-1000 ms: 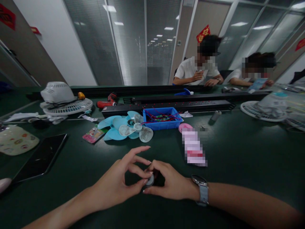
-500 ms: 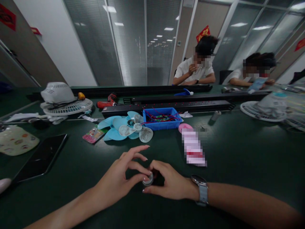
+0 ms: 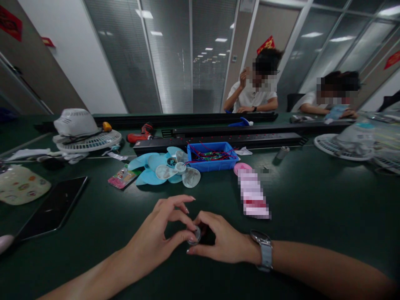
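Note:
My two hands meet low in the middle of the dark green table (image 3: 312,200). My left hand (image 3: 156,239) pinches a small round grey part (image 3: 195,236) with thumb and bent fingers, the index finger raised. My right hand (image 3: 221,239), with a grey watch (image 3: 265,250) on the wrist, curls round the same part from the right. What lies under the right palm is hidden.
Beyond my hands lie light blue fan blades (image 3: 162,166), a blue bin of wires (image 3: 211,156), a pink packet (image 3: 122,177) and a blurred pink item (image 3: 253,193). A black phone (image 3: 53,208) lies left. White fan housings (image 3: 81,129) (image 3: 353,141) stand on both sides. Two people sit across.
My left fingers have curled in and shifted round the small part. The person across has raised a hand to the face. The view has tilted slightly.

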